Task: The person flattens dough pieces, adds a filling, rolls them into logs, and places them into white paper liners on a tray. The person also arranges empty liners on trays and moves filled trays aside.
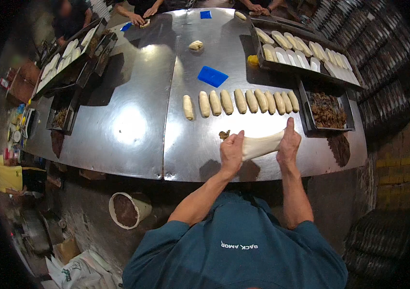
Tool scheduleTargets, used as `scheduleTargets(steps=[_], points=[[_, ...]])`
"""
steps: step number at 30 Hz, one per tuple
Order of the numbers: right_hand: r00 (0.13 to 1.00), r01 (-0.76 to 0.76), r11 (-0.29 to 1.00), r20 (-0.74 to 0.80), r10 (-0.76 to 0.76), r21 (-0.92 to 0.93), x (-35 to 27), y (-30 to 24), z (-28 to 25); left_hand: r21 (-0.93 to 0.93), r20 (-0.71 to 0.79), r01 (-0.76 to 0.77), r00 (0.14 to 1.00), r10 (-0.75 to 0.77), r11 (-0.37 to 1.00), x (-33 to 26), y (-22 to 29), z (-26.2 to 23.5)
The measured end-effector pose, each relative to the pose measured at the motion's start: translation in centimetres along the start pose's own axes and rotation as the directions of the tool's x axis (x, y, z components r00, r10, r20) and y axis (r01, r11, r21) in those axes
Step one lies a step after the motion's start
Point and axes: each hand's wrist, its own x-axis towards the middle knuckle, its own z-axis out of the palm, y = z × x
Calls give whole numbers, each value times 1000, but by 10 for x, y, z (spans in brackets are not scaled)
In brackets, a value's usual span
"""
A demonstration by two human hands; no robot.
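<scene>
A pale sheet of dough (261, 147) is stretched between my two hands above the near edge of the metal table (137, 91). My left hand (232, 151) pinches its left end, and my right hand (289, 144) grips the right end with the thumb up. Just beyond my left hand lies a small dark brown clump of filling (224, 135). Past my hands runs a row of several rolled dough pieces (240, 101), set side by side. A blue dough scraper (212, 76) rests behind the row.
At right stands a metal tray of brown shredded filling (328, 111), below a rack tray of shaped dough (306, 62). Another dough tray (65, 62) is at left. Co-workers' hands (137, 19) work at the far edge. A bucket (128, 210) stands on the floor.
</scene>
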Motion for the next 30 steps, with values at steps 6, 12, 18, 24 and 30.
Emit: scheduleTargets(steps=[6,12,18,24,30], points=[[777,581,750,-60,-627,-318,31,-118,-87,14,182,392,903,-388,920,-8,-35,-34],[762,586,339,358,-540,-736,-15,-26,-74,372,148,315,909,-390,873,-12,-44,-110],[698,635,324,701,150,-701,-76,56,-63,754,428,-573,799,422,322,4,-83,-65],[644,691,486,761,-78,-535,2,65,12,622,743,-754,653,-145,-211,-25,-125,-32],[314,937,150,949,26,-314,-4,129,71,697,692,-705,709,-137,-128,-28,-127,-26]])
